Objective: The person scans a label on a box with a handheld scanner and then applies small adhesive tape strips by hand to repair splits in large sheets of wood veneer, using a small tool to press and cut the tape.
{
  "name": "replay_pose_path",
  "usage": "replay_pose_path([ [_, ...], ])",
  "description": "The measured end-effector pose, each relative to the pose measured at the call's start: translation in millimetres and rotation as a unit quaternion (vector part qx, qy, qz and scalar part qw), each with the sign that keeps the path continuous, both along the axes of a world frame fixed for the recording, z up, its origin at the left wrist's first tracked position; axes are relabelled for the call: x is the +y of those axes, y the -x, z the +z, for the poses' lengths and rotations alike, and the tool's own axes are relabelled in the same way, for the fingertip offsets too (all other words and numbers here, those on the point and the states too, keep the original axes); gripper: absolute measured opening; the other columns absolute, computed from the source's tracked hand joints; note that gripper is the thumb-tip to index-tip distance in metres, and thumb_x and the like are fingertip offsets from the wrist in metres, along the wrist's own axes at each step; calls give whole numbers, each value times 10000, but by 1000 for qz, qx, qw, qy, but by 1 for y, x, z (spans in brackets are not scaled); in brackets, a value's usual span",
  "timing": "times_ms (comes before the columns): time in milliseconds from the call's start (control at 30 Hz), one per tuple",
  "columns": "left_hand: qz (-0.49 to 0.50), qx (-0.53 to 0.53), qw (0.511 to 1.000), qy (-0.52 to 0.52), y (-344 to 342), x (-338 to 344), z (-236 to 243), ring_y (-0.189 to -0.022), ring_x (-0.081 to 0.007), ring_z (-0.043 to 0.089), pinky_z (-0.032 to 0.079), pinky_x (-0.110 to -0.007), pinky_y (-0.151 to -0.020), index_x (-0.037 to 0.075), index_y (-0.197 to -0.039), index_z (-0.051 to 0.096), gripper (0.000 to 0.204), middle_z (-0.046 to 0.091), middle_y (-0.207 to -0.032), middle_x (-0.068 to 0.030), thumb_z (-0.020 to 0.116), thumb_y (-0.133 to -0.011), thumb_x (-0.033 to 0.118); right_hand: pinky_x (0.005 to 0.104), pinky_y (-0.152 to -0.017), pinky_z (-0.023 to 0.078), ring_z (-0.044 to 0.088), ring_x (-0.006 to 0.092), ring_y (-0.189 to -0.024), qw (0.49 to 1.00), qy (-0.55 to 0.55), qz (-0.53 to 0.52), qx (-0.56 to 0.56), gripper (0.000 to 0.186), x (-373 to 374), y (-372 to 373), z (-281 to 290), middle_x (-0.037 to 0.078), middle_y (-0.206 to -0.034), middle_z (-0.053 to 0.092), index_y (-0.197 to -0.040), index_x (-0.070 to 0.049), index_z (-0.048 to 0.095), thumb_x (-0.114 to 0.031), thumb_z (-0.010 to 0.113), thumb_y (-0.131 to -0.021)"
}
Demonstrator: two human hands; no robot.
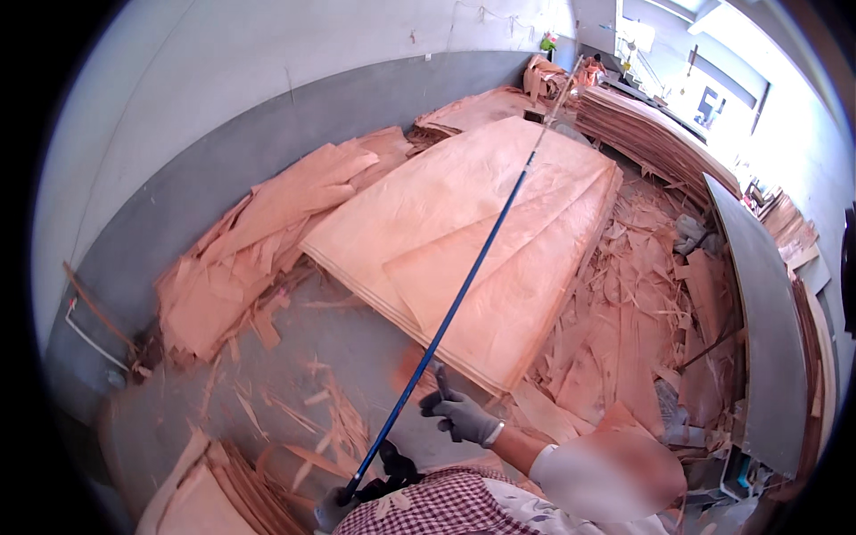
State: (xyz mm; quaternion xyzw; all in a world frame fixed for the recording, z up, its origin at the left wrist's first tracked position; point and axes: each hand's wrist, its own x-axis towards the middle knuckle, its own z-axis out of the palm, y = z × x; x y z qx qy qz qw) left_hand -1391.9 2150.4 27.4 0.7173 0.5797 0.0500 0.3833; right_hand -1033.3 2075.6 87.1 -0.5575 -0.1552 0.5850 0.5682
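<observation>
My left hand (332, 510), in a grey glove, grips the near end of a long blue pole (464, 285). The pole slants up and away over a big stack of thin reddish wood veneer sheets (499, 232), and its far part turns pale. My right hand (462, 416), also in a grey glove, is closed around a small dark tool with a short blade, just right of the pole and near the front edge of the veneer stack. My checked sleeve shows at the bottom of the view.
Broken veneer scraps (624, 330) litter the concrete floor (357, 348) right of the stack. Loose sheets (259, 241) lean along the grey wall on the left. A grey board (758, 312) stands at the right. More veneer piles (651, 134) lie at the back.
</observation>
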Motion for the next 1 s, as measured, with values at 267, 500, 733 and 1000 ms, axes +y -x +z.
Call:
replay_pose_path([
  [267, -122, -61, 990, -24, -101, 206, 13, -520, -224, 571, 421, -366, -513, 15, -682, 592, 337, 573, -565, -115, 707, -706, 330, 208, -444, 389, 628, 143, -702, 997, 82, 14, -2, 347, 74, -16, -20, 80, -950, 630, -1179, -77, 524, -278, 477, -901],
  [500, -152, -51, 987, 11, -190, 319, -20, -588, -253, 598, 437, -374, -549, 28, -754, 605, 336, 590, -628, -151, 674, -745, 357, 193, -441, 383, 629, 125, -623, 983, 181, -14, 32, 297, 121, -53, -62, 71, -921, 661, -1070, -32, 590, -262, 513, -897],
  [733, -166, -27, 982, 82, -303, 416, -23, -609, -258, 604, 453, -353, -590, 16, -811, 634, 361, 594, -650, -168, 662, -767, 373, 218, -450, 391, 634, 129, -679, 975, 214, -50, -3, 292, 225, -157, -125, 68, -860, 665, -964, -30, 624, -296, 542, -877],
  [1000, -145, 28, 978, 150, -363, 490, -37, -523, -147, 537, 429, -298, -528, 25, -797, 636, 294, 579, -585, -81, 670, -776, 316, 433, -670, 473, 603, 372, -727, 866, 206, 182, -417, 393, 356, -272, -170, 240, -776, 596, -785, -9, 644, -385, 532, -811],
])
